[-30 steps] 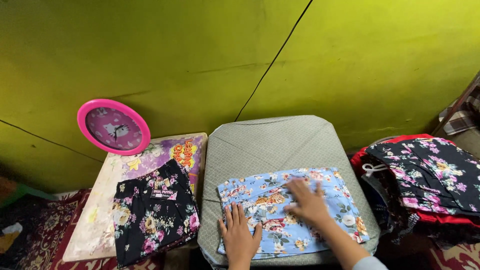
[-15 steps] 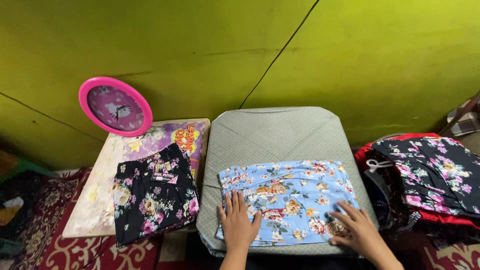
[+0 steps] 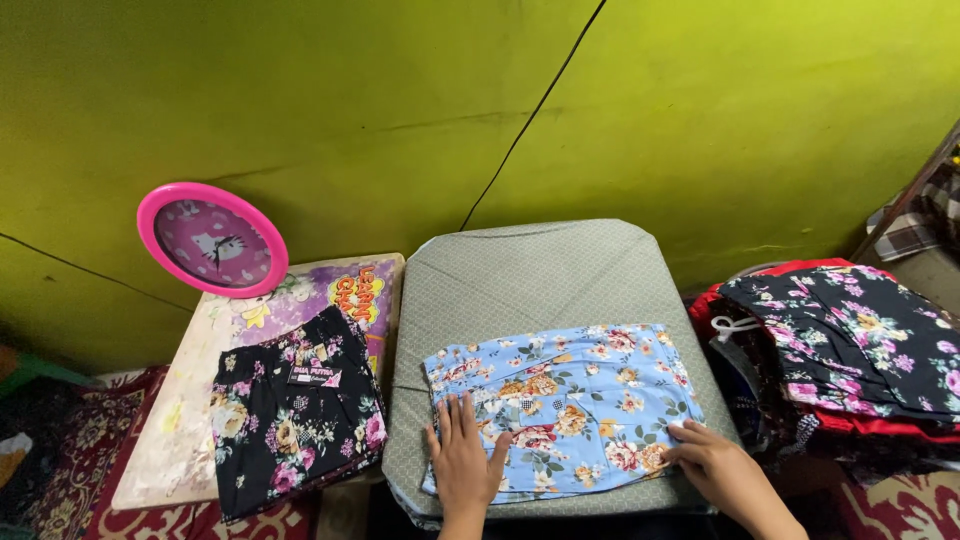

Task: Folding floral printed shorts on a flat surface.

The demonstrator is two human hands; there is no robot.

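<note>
Both hands lie palm-down, left (image 3: 465,462) flat with fingers spread, right (image 3: 722,470) fingertips pressing.

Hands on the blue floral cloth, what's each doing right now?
Left hand: open, flat on the folded blue floral cloth.
Right hand: open, fingertips at its right edge.

right hand (image 3: 725,470) wrist cut off, clock (image 3: 212,240) face blurry

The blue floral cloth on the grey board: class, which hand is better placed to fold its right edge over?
Probably the right hand: its fingers touch the blue floral cloth at its lower right corner, while the left hand presses flat near the left edge.
</note>
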